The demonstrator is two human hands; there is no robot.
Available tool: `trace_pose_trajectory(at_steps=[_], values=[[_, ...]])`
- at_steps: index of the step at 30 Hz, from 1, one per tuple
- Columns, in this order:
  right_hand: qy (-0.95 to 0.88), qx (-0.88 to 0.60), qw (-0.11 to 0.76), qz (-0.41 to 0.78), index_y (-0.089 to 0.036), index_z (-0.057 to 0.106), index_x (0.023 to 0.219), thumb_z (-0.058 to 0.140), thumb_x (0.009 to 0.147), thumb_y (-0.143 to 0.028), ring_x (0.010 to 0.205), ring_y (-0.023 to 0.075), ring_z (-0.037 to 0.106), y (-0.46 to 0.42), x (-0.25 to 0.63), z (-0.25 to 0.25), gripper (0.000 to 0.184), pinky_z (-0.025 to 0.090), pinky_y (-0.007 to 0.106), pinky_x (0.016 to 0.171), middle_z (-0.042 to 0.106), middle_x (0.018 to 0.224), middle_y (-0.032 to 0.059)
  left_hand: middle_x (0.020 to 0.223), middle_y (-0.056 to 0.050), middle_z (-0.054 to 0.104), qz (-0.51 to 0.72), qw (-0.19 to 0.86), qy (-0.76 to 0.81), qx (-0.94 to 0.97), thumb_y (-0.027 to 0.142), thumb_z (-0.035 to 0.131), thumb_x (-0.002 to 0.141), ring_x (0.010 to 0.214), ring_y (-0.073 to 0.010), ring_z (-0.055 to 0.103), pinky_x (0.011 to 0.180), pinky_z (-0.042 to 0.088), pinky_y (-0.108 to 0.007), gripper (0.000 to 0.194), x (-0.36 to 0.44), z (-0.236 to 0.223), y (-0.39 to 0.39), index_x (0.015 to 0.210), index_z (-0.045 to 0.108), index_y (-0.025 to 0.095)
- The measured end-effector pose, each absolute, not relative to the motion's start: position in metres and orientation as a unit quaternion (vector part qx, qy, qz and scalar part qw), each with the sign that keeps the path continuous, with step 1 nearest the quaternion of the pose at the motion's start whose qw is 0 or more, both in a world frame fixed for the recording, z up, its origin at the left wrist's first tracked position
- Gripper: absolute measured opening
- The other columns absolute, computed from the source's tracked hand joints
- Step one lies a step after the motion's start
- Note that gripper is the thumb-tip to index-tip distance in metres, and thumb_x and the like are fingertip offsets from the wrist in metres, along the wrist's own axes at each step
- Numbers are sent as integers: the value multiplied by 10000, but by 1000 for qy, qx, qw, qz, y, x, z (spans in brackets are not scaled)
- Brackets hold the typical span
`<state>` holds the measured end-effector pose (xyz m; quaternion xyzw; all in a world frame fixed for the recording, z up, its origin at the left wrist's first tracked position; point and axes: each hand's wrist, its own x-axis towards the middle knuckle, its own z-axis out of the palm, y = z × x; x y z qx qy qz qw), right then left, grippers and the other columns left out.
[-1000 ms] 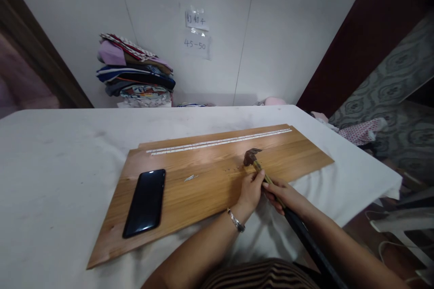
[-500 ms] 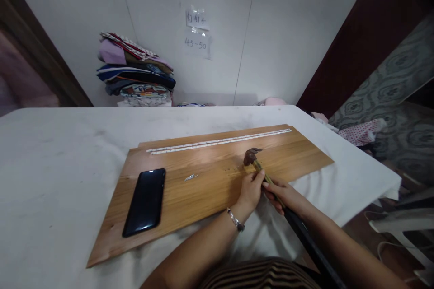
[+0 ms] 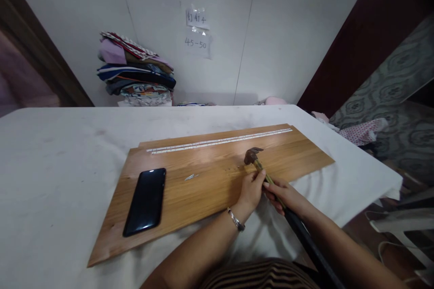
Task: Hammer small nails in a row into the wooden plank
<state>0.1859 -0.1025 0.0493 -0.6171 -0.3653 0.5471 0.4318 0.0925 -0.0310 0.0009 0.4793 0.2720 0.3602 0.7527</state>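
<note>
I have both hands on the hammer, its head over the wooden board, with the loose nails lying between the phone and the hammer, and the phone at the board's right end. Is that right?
Not quite: the phone lies at the left end of the board, as the head view shows. The rest holds.

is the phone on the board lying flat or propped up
Lying flat: the phone rests face up on the wooden board, its dark glass showing whole, with nothing visible propping it.
</note>
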Motion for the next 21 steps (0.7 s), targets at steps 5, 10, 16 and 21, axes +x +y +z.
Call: trace_pose_trajectory(at_steps=[5, 10, 16, 21], values=[[-366, -619, 428, 547, -223, 439, 697, 668, 744, -581, 279, 32, 318, -100, 184, 52, 428, 322, 163, 241, 435, 500, -103, 611, -33, 622, 365, 751, 276, 476, 566, 583, 798, 571, -152, 552, 553, 434, -264, 430, 93, -1, -30, 674, 608, 155], [-363, -616, 433, 548, -215, 457, 715, 672, 747, -570, 281, 31, 342, -101, 186, 47, 416, 335, 156, 240, 460, 513, -103, 579, -32, 609, 358, 748, 277, 485, 574, 573, 804, 580, -164, 560, 563, 440, -270, 437, 92, -3, -31, 666, 618, 161], [-365, -617, 435, 545, -212, 453, 699, 658, 754, -576, 279, 28, 336, -103, 187, 49, 421, 321, 155, 241, 454, 511, -105, 626, -32, 617, 358, 750, 273, 485, 546, 581, 801, 591, -149, 542, 582, 433, -265, 416, 91, 4, -31, 670, 611, 152], [-368, -617, 423, 552, -212, 450, 671, 661, 754, -570, 277, 30, 332, -101, 187, 50, 424, 321, 164, 239, 441, 498, -102, 612, -39, 620, 358, 755, 276, 476, 568, 585, 789, 612, -168, 564, 598, 446, -275, 432, 90, 3, -31, 667, 618, 156]])
